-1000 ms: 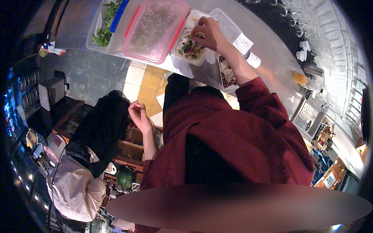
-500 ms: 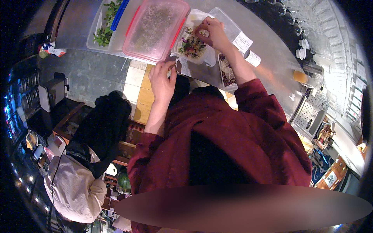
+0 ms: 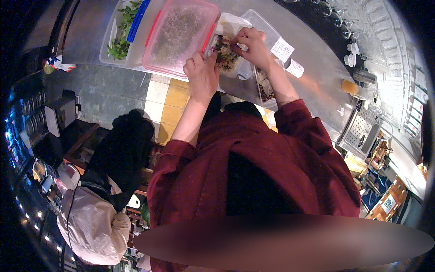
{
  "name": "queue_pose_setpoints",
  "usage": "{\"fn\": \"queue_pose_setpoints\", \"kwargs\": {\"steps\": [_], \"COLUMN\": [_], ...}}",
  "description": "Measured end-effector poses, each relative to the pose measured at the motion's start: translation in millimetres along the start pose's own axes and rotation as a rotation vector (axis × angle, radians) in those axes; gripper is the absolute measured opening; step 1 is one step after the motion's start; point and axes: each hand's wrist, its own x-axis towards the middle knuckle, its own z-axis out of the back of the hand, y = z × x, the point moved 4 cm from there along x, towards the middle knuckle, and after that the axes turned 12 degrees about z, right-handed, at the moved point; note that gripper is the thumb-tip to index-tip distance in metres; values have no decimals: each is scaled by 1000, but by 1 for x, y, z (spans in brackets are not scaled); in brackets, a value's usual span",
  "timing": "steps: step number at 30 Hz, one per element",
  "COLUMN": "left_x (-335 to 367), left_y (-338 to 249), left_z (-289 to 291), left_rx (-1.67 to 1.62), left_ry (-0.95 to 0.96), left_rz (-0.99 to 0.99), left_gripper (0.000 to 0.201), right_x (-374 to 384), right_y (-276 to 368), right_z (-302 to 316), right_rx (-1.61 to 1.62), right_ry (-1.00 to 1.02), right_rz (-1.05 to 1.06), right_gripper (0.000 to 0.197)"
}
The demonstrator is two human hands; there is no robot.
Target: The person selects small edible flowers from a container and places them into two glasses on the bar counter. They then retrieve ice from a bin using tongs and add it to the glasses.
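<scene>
A clear plastic tub of small mixed flowers and greens (image 3: 226, 59) sits at the counter's near edge, between my hands. My right hand (image 3: 254, 49) is over its right side, thumb and fingers pinched together; what they hold is too small to make out. At the tub's left side is my left hand (image 3: 202, 78), its fingers bent and drawn together by the flowers; anything between the fingertips is hidden. White paper (image 3: 232, 23) shows behind the flowers.
Left of the tub lies a clear box with a pink-red rim (image 3: 179, 34), then a box of green leaves (image 3: 121, 43) with a blue clip. On the right are another tub (image 3: 265, 88), a paper slip (image 3: 282, 49) and an orange-filled container (image 3: 349, 89). A person in beige (image 3: 93, 224) is at lower left.
My left hand has moved up and right from the counter edge to the flower tub. My right hand has shifted slightly right and down, still over the tub.
</scene>
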Motion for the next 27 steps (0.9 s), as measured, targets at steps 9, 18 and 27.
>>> {"fn": "queue_pose_setpoints", "kwargs": {"steps": [9,18,27], "left_x": [-37,-86,-80], "left_y": [34,73,79], "left_z": [29,51,45], "left_rx": [-241,-287,-215], "left_ry": [-155,-140,-3], "left_rz": [99,210,256], "left_gripper": [30,23,21], "right_x": [14,-3,-40], "right_y": [26,31,30], "right_z": [-1,20,24], "right_rx": [-156,-114,-83], "right_ry": [-62,-207,-144], "right_rz": [-40,-244,-344], "right_gripper": [17,17,18]}}
